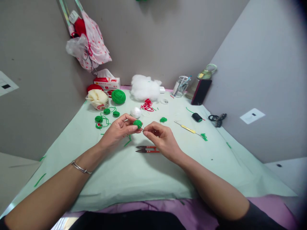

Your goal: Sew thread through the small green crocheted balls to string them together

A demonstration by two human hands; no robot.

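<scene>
A small green crocheted ball (137,124) is pinched between the thumb and fingers of my left hand (123,126). Close to its right side, my right hand (159,135) has thumb and forefinger pressed together on a thin needle-like piece, too small to make out fully. Below the hands lie orange-handled thread snips (145,149), partly covered by my right hand. A loose green yarn tail (128,140) hangs or lies under my left hand; I cannot tell which. Just behind my left hand rests a white ball of yarn (136,112).
Small green balls (98,119) joined by yarn lie left, near a green yarn ball (118,96). White stuffing (145,88) and red yarn scraps (147,105) sit behind. To the right are a yellow crochet hook (188,129), black thread (197,117) and a propped phone (201,92).
</scene>
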